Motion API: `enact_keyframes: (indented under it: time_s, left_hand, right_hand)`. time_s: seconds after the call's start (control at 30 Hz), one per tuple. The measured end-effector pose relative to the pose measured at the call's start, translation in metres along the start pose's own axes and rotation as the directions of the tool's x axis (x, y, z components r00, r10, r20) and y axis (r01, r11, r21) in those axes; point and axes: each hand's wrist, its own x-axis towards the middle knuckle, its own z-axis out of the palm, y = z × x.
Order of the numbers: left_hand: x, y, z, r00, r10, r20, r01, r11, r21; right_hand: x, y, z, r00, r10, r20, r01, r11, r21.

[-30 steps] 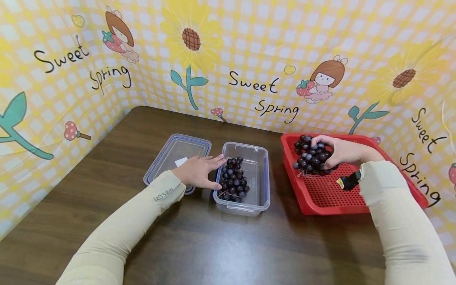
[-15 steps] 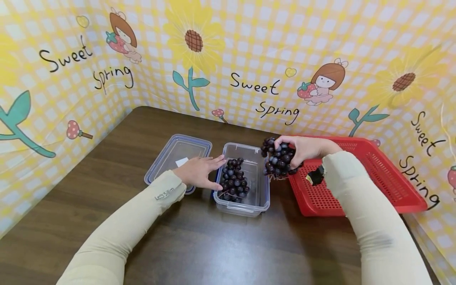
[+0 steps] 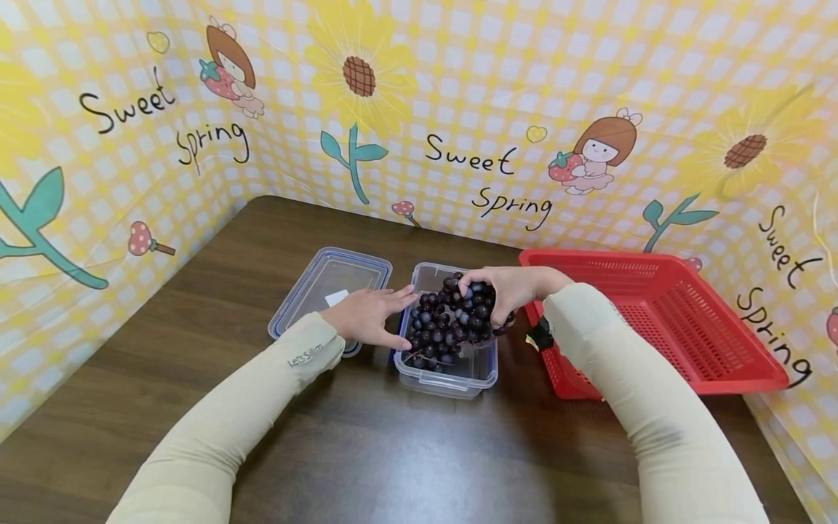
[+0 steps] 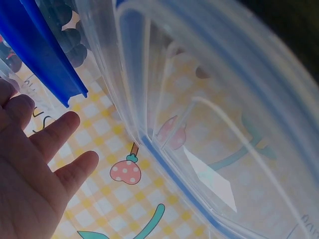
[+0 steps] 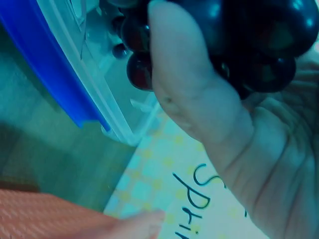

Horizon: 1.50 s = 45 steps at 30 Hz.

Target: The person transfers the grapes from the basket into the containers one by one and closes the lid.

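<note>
bunch of round dark-purple grapes (image 3: pixel 476 302): gripped by right hand (image 3: pixel 515 290), over clear rectangular plastic box (image 3: pixel 445 385), long axis fore-and-aft; left hand (image 3: pixel 363 316), fingers spread, at box's left side.

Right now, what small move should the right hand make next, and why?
The right hand should probably lower its bunch of dark grapes into the right side of the clear container: it holds the bunch over that side, while the other grape bunch lies along the left.
</note>
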Motion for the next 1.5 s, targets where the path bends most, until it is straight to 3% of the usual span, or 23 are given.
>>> enact_keyframes:
  time_s: [0.17, 0.5, 0.9, 1.1, 1.27, 1.5]
  left_hand:
    - [0.001, -0.001, 0.001, 1.0, 0.006, -0.004, -0.006, 1.0, 0.0]
    - [0.0, -0.004, 0.003, 0.999, 0.018, -0.027, -0.019, 0.999, -0.026]
    - [0.0, -0.004, 0.002, 0.999, 0.022, -0.026, -0.023, 0.999, -0.039]
    - [0.0, -0.003, 0.003, 0.999, 0.026, -0.022, -0.027, 0.999, -0.044]
    - [0.001, -0.002, 0.004, 0.999, 0.025, -0.026, -0.026, 0.998, -0.055]
    - [0.001, -0.002, 0.004, 0.999, 0.029, -0.036, -0.031, 0.997, -0.068]
  right_hand:
    - [0.009, 0.004, 0.008, 0.999, -0.049, 0.001, 0.049, 0.999, -0.003]
    - [0.016, 0.014, 0.021, 0.998, -0.054, -0.042, 0.055, 0.998, 0.021]
    - [0.015, 0.011, 0.038, 0.995, 0.035, -0.098, -0.047, 0.991, -0.126]
    - [0.016, 0.008, 0.049, 0.995, 0.038, -0.098, -0.05, 0.991, -0.125]
    - [0.017, 0.011, 0.058, 0.984, 0.045, -0.172, -0.062, 0.993, -0.097]
    - [0.025, 0.014, 0.071, 0.952, 0.038, -0.305, -0.065, 0.995, -0.079]
